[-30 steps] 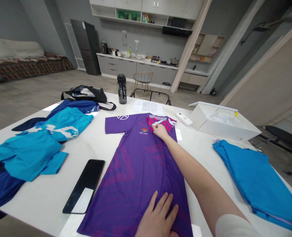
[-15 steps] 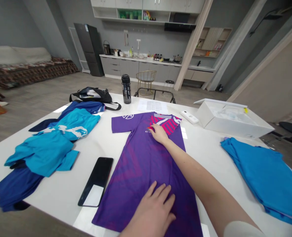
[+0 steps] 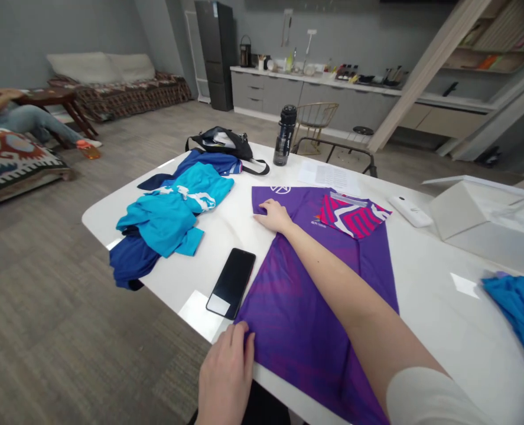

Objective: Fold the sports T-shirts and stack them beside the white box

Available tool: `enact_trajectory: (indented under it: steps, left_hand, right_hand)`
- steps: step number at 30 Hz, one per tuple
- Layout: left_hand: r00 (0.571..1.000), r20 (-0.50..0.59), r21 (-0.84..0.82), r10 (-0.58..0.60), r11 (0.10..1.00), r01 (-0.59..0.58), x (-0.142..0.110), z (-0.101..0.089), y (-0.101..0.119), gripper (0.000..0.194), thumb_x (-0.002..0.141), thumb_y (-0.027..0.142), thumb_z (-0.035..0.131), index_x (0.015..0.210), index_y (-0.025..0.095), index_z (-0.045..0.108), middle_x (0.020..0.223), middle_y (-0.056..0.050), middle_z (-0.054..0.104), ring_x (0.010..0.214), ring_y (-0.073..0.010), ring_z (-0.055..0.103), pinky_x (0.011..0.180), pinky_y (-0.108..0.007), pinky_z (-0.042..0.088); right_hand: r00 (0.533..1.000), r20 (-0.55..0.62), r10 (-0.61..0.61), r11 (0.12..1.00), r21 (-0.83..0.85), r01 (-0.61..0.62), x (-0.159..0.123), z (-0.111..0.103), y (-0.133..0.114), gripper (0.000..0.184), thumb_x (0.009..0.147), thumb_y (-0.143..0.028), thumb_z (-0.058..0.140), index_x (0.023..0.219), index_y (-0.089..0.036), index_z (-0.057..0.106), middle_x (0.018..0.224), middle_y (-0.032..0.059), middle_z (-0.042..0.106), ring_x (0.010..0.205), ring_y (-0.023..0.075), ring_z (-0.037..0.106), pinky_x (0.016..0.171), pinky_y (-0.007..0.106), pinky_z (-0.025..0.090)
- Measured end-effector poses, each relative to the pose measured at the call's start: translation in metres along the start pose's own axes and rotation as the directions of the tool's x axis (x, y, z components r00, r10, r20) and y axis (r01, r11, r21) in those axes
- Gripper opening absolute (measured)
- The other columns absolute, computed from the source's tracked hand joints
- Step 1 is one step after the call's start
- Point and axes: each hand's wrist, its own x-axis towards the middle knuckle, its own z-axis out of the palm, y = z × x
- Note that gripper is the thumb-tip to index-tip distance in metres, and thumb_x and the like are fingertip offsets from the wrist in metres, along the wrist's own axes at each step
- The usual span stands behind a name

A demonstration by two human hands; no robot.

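The purple shirt [image 3: 288,295] lies flat on the white tabletop [image 3: 425,271], with a black phone [image 3: 231,283] just beside it, blue shirts [image 3: 164,227] past the phone, and a gray kitchen [image 3: 315,94] far behind it. The right arm [image 3: 341,283] reaches over the shirt, and the right hand [image 3: 274,215] lies spread on its top. The left hand [image 3: 226,375] has its fingers together at the shirt's bottom edge; you cannot tell if it pinches.

Grey walls [image 3: 67,35], carpet floor [image 3: 67,307], kitchen cabs [image 3: 279,94], black fridge [image 3: 215,53], patterned sofa [image 3: 120,94].
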Motion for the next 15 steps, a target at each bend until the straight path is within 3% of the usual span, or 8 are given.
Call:
enact_trajectory:
  steps: [3,6,10,13,15]
  left_hand:
    - [0.986,0.066,-0.023,-0.151,0.988,0.152,-0.004,-0.009,-0.015,0.022,0.104,0.036,0.044,0.105,0.024,0.061,0.09,-0.002,0.071,0.075,-0.0177,0.071,0.064,-0.027,0.049]
    - [0.958,0.138,-0.026,-0.252,0.966,0.258,-0.005,-0.012,-0.025,0.026,0.104,0.044,0.043,0.108,0.024,0.06,0.094,-0.002,0.072,0.073,-0.0205,0.072,0.06,-0.028,0.046]
    - [0.944,0.159,-0.041,-0.289,0.953,0.299,-0.001,-0.012,-0.029,0.03,0.102,0.049,0.045,0.11,0.024,0.058,0.101,-0.004,0.072,0.078,-0.0218,0.073,0.061,-0.028,0.046]
    - [0.949,0.171,-0.041,-0.264,0.961,0.274,0.001,-0.012,-0.026,0.025,0.102,0.044,0.045,0.098,0.024,0.059,0.092,-0.001,0.068,0.073,-0.0193,0.07,0.058,-0.026,0.043]
    - [0.96,0.15,-0.05,-0.235,0.968,0.245,0.001,-0.01,-0.022,0.025,0.102,0.038,0.044,0.087,0.024,0.058,0.086,0.0,0.064,0.071,-0.018,0.068,0.057,-0.026,0.043]
  right_hand:
    - [0.999,0.027,0.034,0.995,-0.098,-0.032,0.003,0.008,-0.008,0.055,0.092,-0.053,0.063,0.134,-0.017,0.063,0.138,0.0172,0.056,0.127,0.0359,0.049,0.109,0.054,0.036]
    - [1.0,-0.005,0.029,0.985,-0.168,-0.029,0.003,0.013,-0.011,0.043,0.099,-0.045,0.052,0.131,-0.017,0.064,0.135,0.019,0.058,0.126,0.0366,0.049,0.108,0.055,0.035]
    - [0.999,-0.04,0.019,0.974,-0.223,-0.028,0.006,0.018,-0.02,0.031,0.102,-0.027,0.042,0.119,-0.016,0.066,0.127,0.0201,0.062,0.122,0.0361,0.052,0.103,0.054,0.04]
    - [0.984,-0.118,0.131,0.983,-0.114,-0.144,0.012,0.015,-0.022,0.03,0.099,-0.021,0.042,0.12,-0.016,0.062,0.121,0.0195,0.066,0.116,0.0344,0.058,0.101,0.051,0.044]
    - [0.932,-0.181,0.313,0.948,0.107,-0.298,0.019,0.007,-0.018,0.031,0.097,-0.022,0.045,0.125,-0.017,0.058,0.118,0.018,0.067,0.114,0.0326,0.061,0.101,0.048,0.045]
